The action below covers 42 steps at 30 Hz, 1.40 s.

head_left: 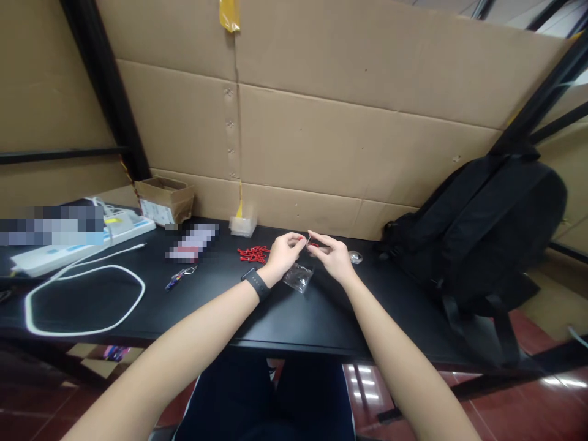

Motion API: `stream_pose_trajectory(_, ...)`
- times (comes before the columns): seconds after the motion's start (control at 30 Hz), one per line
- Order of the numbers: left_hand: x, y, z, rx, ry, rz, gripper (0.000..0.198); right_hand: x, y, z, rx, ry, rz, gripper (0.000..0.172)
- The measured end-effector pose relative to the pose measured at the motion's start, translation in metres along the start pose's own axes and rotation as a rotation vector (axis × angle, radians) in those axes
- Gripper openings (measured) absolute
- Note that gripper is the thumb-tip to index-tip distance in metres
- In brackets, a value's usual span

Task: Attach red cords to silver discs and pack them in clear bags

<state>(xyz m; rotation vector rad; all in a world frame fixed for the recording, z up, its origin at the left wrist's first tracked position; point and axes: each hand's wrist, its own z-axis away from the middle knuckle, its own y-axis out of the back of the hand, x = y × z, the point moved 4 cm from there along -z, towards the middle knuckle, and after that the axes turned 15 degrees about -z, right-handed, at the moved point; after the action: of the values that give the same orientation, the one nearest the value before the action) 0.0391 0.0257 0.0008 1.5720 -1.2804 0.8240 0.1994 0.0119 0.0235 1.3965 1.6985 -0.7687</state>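
Red cord [314, 245], a short piece showing only in small bits, sat between the fingertips of both hands, just beyond the clear bag [299, 278] and above the dark table [294, 324]. It looked thin and soft, so it probably weighed next to nothing, bent at the lightest push and would not have broken easily; its smallness seemed the likelier trouble, since a strand that fine could slide out of a loose pinch. The surest hold appeared to be close to an end, between the pads of thumb and forefinger.

The left hand [285, 252], left of and beyond the bag, had its thumb and forefinger pressed together on a bit of the red, with the other fingers curled in. The right hand [333, 254], right of and beyond the bag, had its thumb and forefinger a little apart at the tips, with red showing between them; whether they gripped the cord or a thin sliver beside it, I could not tell.

A heap of red cords [253, 254] lay left of the bag, tangled and limp. A round clear dish [355, 257] stood to the bag's right, and keys [181, 277] lay well to its left.
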Motion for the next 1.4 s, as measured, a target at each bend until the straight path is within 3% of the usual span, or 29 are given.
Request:
stream_pose_trajectory(0.17, 0.001, -0.001, 0.0, 0.012, -0.005, 0.093, 0.025, 0.002, -0.005, 0.001, -0.016, -0.041, -0.102, 0.054)
stream_pose_trajectory(0.37, -0.001, 0.0, -0.001, 0.024, -0.021, 0.021, 0.027, 0.004, -0.003, 0.001, -0.052, -0.013, -0.092, 0.068)
stream_pose_trajectory(0.53, 0.018, 0.012, 0.001, -0.004, -0.134, -0.212, 0.018, 0.002, -0.001, 0.0, -0.033, -0.035, -0.07, 0.065)
stream_pose_trajectory(0.6, 0.03, 0.021, 0.004, -0.02, -0.205, -0.356, 0.026, -0.004, 0.002, 0.0, -0.02, -0.046, -0.017, 0.064)
stream_pose_trajectory(0.67, 0.039, 0.026, 0.008, -0.122, -0.274, -0.464, 0.03, -0.012, 0.008, -0.001, -0.008, -0.033, 0.045, 0.062)
stream_pose_trajectory(0.8, 0.043, 0.017, 0.025, -0.638, -0.437, -0.622, 0.018, -0.024, 0.027, -0.001, -0.047, -0.015, 0.121, 0.058)
stream_pose_trajectory(0.9, 0.041, 0.009, 0.038, -0.786, -0.519, -0.693, 0.025, -0.027, 0.044, -0.001, -0.038, -0.026, 0.196, 0.065)
stream_pose_trajectory(0.97, 0.039, 0.003, 0.046, -0.793, -0.567, -0.708, 0.035, -0.029, 0.052, -0.001, -0.028, -0.025, 0.264, 0.066)
stream_pose_trajectory(1.1, 0.035, -0.006, 0.056, -0.757, -0.574, -0.839, 0.042, -0.036, 0.053, 0.001, -0.062, -0.053, 0.498, 0.049)
stream_pose_trajectory(1.4, 0.021, -0.01, 0.054, -0.7, -0.504, -1.078, 0.048, -0.048, 0.033, 0.01, -0.308, -0.102, 0.793, 0.026)
